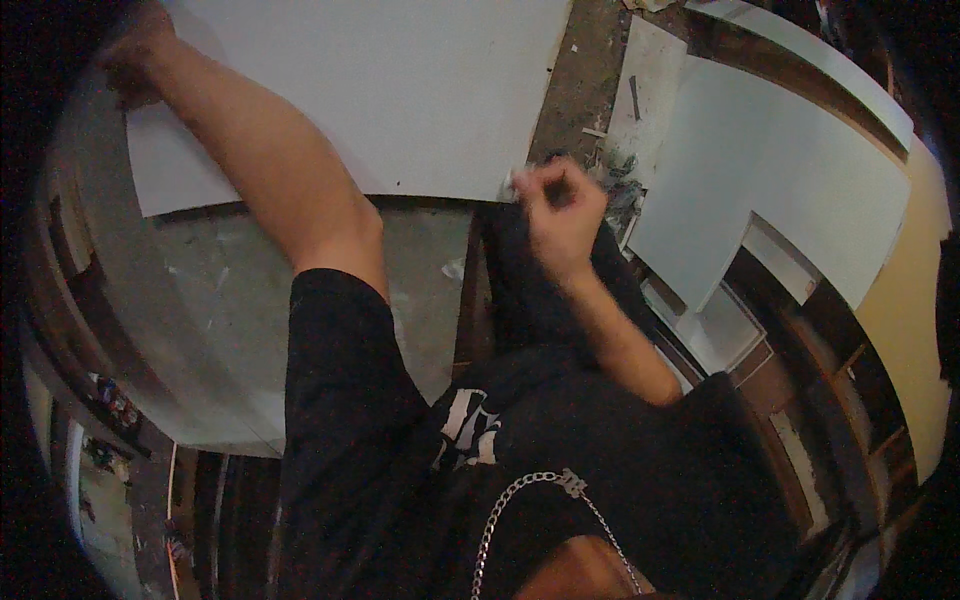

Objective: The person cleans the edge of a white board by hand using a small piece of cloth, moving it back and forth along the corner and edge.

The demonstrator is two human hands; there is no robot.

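A large white panel (380,90) lies flat in front of me. My left arm stretches across it, and my left hand (142,55) is at its far left edge, in the dark rim of the view, where its fingers do not show clearly. My right hand (567,215) is closed near the panel's near right corner, thumb and fingers curled together. A small whitish bit (512,185) shows at its fingertips. Motion blur hides what it is, and I cannot tell whether the hand touches the panel.
Beneath the panel's near edge is a grey surface (420,270) with a small white scrap (454,268). To the right lie a pale cut-out board (790,150) and a narrow stained board (640,100). Dark shelf-like framing (850,360) stands at the far right.
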